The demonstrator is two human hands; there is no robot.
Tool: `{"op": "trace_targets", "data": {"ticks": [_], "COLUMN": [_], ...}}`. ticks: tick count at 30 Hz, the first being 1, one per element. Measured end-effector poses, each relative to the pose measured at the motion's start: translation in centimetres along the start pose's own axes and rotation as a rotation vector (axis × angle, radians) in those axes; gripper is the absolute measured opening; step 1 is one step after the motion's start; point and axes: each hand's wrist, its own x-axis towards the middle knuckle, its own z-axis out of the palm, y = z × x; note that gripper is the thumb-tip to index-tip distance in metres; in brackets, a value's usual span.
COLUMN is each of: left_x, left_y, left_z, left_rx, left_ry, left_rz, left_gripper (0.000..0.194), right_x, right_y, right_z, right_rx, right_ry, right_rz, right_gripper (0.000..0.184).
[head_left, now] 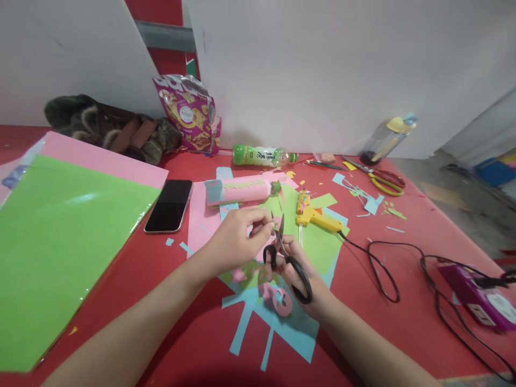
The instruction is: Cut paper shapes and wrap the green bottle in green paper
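My right hand [296,260] holds black-handled scissors [300,277], blades pointing up and parted. Close to the blades, my left hand [245,231] pinches a small piece of green paper [276,223], partly hidden by the fingers. Beneath my hands lie pink paper cut-outs [282,302] on blue paper [290,333] and light green paper [328,258]. Just beyond them rests a bottle wrapped in pink paper [245,191], lying on its side with green bits along it. A yellow glue gun [318,219] lies right of my hands.
At left are a black-screened phone [169,207] and green and pink sheets [80,242]. A green tea bottle [262,156], a purple snack bag [187,115] and a camouflage bag [121,131] line the wall. Yellow-and-red-handled scissors [385,180], a cable [373,258] and a purple power strip [479,301] are right.
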Motion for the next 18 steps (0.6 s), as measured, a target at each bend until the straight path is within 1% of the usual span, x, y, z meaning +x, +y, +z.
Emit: {"op": "trace_targets", "data": {"ticks": [10,15,18], "left_x": [-0.04,-0.12,-0.17], "left_y": [-0.01,0.0,-0.1], "left_z": [-0.04,-0.27,-0.5], "left_rx": [-0.012,-0.034,-0.037], "left_ry": [-0.001,-0.02,-0.033], "left_rz": [-0.012,-0.016,-0.024], "left_gripper": [0.018,0.017,0.017], "right_x": [-0.06,-0.06,-0.01], "right_y": [-0.01,-0.13,-0.12], "right_z": [0.02,0.14,0.15], "right_rx": [0.032,0.015,0.007], "right_ry": [0.003,0.022,0.011], "right_rz": [0.003,0.014,0.009], "right_gripper": [0.038,0.039,0.039]}}
